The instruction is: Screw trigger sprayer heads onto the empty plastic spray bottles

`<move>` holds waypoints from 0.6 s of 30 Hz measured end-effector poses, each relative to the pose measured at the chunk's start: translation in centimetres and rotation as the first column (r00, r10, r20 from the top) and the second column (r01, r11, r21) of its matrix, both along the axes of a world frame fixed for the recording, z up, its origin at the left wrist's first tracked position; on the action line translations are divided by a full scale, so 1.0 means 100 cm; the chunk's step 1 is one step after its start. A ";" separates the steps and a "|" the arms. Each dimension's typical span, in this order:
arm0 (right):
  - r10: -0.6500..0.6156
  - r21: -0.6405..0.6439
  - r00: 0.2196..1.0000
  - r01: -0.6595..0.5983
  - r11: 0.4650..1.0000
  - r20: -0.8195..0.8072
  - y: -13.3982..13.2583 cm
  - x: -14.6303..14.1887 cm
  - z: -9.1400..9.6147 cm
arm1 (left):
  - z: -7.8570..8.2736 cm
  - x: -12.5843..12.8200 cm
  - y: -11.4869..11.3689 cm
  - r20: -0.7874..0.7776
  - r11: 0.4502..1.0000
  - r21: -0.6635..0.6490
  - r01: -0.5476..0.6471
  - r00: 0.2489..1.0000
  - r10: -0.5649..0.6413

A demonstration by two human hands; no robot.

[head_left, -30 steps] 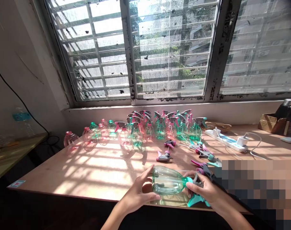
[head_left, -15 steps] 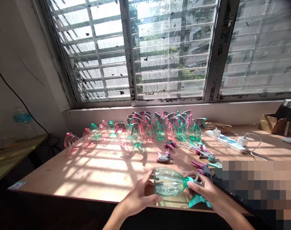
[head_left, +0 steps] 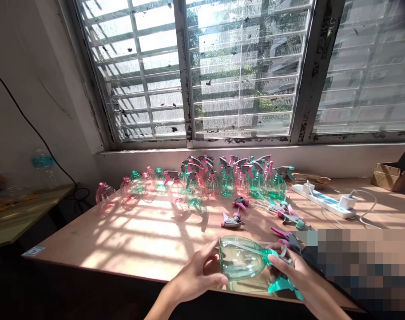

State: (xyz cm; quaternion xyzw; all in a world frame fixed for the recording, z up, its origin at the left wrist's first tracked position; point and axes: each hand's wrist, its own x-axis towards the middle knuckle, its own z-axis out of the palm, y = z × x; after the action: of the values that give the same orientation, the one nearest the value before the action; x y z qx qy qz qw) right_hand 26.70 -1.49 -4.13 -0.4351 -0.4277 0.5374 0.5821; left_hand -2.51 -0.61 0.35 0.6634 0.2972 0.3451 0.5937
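Observation:
A clear green spray bottle (head_left: 241, 262) lies on its side over the near edge of the wooden table (head_left: 149, 240). My left hand (head_left: 196, 275) wraps round its base, thumb on top. My right hand (head_left: 294, 271) is closed on the grey and teal trigger head (head_left: 282, 278) at the bottle's neck. The neck itself is hidden under my fingers.
Several pink and green spray bottles (head_left: 222, 180) stand in rows below the window, some capless ones (head_left: 129, 191) to their left. Loose trigger heads (head_left: 234, 218) lie mid-table. A white power strip (head_left: 325, 202) with a charger lies at the right, a cardboard box (head_left: 392, 178) behind it.
The view has shifted slightly, and the bottle with both hands sits a little lower and further right. The bottle's base has tipped slightly upward. My grip is unchanged.

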 end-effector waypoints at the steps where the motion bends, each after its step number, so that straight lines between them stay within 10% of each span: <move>1: 0.002 -0.004 1.000 -0.002 1.000 -0.012 0.000 0.001 -0.002 | 0.002 0.000 0.000 0.002 1.000 0.005 0.020 1.000 -0.020; 11: 0.080 0.020 0.996 -0.081 0.996 0.048 -0.005 0.002 0.002 | 0.000 0.000 -0.001 0.111 0.981 -0.022 0.192 0.976 -0.189; 18: 0.141 0.006 0.988 -0.142 0.990 0.062 -0.009 -0.002 0.012 | -0.002 -0.003 0.003 0.009 0.995 0.006 0.104 0.995 -0.104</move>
State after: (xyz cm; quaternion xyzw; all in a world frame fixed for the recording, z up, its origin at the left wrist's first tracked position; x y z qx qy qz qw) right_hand 26.54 -2.35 -2.98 -0.4168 -0.4780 0.5616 0.5313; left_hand -2.78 -0.27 0.20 0.6780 0.2585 0.3179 0.6103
